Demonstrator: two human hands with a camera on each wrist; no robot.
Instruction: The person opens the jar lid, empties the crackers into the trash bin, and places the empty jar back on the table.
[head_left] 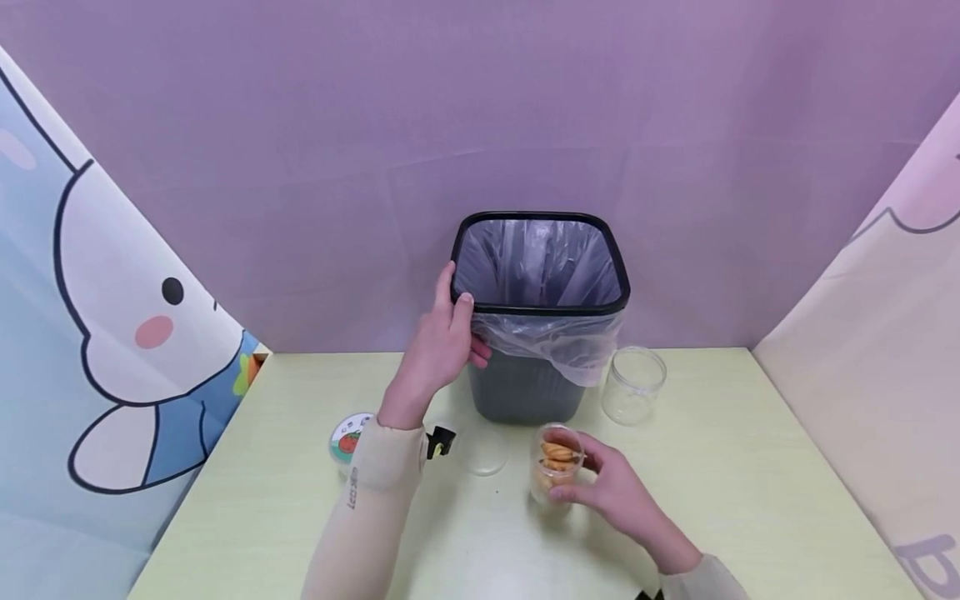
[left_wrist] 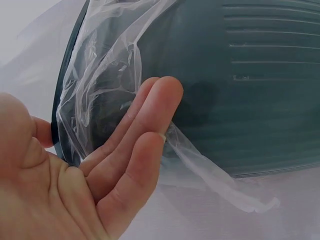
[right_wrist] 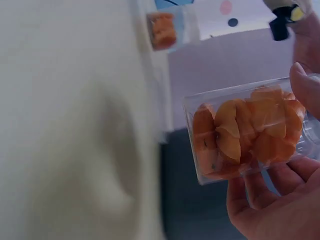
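A dark grey trash can (head_left: 525, 387), black-rimmed and lined with a clear plastic bag (left_wrist: 115, 65), stands at the back of the table. My left hand (head_left: 442, 337) is at its left front corner, with index finger and thumb at the rim and the other fingers, lightly bent, along the bagged outer wall. In front of the can, my right hand (head_left: 618, 492) grips a clear plastic jar (right_wrist: 200, 135) around its side, thumb opposite the fingers. Orange-brown cookies (right_wrist: 250, 125) fill much of the jar, which stands upright close over the table in the head view.
A clear round lid (head_left: 482, 450) lies left of the gripped jar. Another clear jar (head_left: 633, 387), with nothing visible inside, stands right of the can. Partly behind my left sleeve is a container with a printed lid (head_left: 347, 437). Purple cloth (head_left: 337, 167) hangs behind the table.
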